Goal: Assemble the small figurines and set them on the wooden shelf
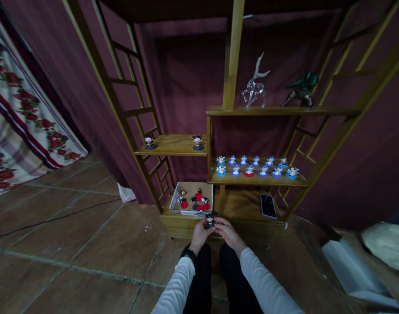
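Between my two hands, just in front of the low shelf, is a small figurine [209, 221] with dark hair buns and a dark base. My left hand [200, 233] pinches it from the left, and my right hand [227, 231] grips its right side. Just beyond them, an open box [175, 205] holds several more figurines in red and black, some lying down. Two similar figurines stand on the left shelf [173, 144]: one figurine [149, 141] at its left end, another figurine [198, 142] at its right end.
Two rows of small blue and purple figurines stand on the right shelf [258, 179], one with a red base. A phone [267, 206] lies below. Higher up are a clear deer ornament [254, 87] and a dark figure [302, 89]. A cable [55, 218] crosses the floor at left.
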A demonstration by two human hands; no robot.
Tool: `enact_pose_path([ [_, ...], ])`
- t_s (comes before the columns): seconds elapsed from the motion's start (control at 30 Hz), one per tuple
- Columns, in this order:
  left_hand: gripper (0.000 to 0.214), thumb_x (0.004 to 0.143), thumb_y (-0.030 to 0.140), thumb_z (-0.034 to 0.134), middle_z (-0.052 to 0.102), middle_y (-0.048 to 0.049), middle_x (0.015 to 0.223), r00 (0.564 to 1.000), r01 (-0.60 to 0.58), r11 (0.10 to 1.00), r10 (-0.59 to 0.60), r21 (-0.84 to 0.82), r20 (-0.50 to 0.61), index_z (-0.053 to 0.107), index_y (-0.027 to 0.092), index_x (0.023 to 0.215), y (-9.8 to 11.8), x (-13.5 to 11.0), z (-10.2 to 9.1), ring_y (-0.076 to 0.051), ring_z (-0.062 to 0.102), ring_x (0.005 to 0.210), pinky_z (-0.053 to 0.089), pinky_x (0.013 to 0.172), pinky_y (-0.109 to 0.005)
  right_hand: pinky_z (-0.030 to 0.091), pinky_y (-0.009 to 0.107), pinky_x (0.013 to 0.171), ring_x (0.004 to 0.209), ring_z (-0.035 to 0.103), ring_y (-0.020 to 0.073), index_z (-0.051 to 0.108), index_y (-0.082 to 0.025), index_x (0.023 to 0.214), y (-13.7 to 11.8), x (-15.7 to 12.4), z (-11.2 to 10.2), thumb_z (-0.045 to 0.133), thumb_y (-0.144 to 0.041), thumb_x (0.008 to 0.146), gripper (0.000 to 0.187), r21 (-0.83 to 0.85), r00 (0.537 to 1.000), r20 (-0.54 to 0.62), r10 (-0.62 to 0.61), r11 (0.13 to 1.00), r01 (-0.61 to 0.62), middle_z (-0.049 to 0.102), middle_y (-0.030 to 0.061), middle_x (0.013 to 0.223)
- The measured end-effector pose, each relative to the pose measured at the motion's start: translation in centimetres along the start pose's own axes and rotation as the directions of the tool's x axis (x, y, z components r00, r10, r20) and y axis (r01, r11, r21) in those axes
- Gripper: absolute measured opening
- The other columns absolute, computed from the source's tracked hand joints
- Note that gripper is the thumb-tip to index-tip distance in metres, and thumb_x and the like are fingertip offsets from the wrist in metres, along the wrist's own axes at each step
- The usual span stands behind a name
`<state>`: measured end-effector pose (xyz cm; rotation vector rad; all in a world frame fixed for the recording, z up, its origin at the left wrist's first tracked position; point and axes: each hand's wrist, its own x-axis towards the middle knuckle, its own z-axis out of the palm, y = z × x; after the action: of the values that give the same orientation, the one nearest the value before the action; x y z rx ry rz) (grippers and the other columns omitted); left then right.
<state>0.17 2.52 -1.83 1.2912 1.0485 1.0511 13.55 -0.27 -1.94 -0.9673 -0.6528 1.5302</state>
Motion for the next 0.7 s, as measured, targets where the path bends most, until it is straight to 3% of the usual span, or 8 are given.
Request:
enact_pose_path([
  [0.3, 0.038, 0.052, 0.025, 0.076, 0.069, -0.0123, 0.085, 0.999, -0.038, 0.998, 0.038, 0.047, -0.001, 0.065, 0.009, 0.085, 0.1, -0.6, 0.1, -0.022, 0.063, 0.078, 0.048, 0.073, -0.03, 0.047, 0.037, 0.08, 0.091, 0.061, 0.0235, 0.065, -0.017, 0.088, -0.2, -0.5, -0.1, 0.076, -0.03, 0.051, 0.04, 0.0, 0.999, 0.048, -0.018, 1.0, 0.018, 0.066, 0.0085, 0.097],
  [0.47, 0.038, 0.051, 0.028, 0.076, 0.069, -0.0113, 0.083, 0.996, -0.032, 0.999, 0.035, 0.04, -0.076, 0.064, 0.011, 0.082, 0.3, -1.3, -0.4, -0.022, 0.064, 0.077, 0.048, 0.074, -0.03, 0.048, 0.039, 0.08, 0.088, 0.062, 0.0223, 0.064, -0.018, 0.091, -0.7, -1.4, 0.0, 0.074, -0.034, 0.057, 0.039, -0.002, 0.997, 0.08, -0.019, 1.0, 0.02, 0.066, 0.0081, 0.096],
  [0.6, 0.037, 0.053, 0.03, 0.074, 0.069, -0.0112, 0.083, 0.986, -0.043, 0.996, 0.055, 0.074, -0.16, 0.063, 0.011, 0.083, 1.0, -1.5, -2.0, -0.023, 0.064, 0.078, 0.048, 0.074, -0.031, 0.048, 0.037, 0.081, 0.083, 0.061, 0.0185, 0.065, -0.018, 0.091, -1.1, -1.7, -0.3, 0.073, -0.032, 0.06, 0.035, 0.012, 0.997, 0.063, -0.046, 0.999, 0.046, 0.065, 0.0076, 0.092],
  [0.7, 0.037, 0.051, 0.028, 0.076, 0.07, -0.0116, 0.085, 0.983, -0.049, 0.988, 0.073, 0.145, -0.166, 0.062, 0.012, 0.082, 3.2, -1.3, -4.1, -0.024, 0.064, 0.079, 0.048, 0.075, -0.033, 0.048, 0.037, 0.08, 0.08, 0.061, 0.0179, 0.066, -0.018, 0.09, -1.0, -1.4, -0.7, 0.074, -0.031, 0.059, 0.036, 0.016, 0.998, 0.046, -0.045, 0.999, 0.045, 0.065, 0.0081, 0.092],
])
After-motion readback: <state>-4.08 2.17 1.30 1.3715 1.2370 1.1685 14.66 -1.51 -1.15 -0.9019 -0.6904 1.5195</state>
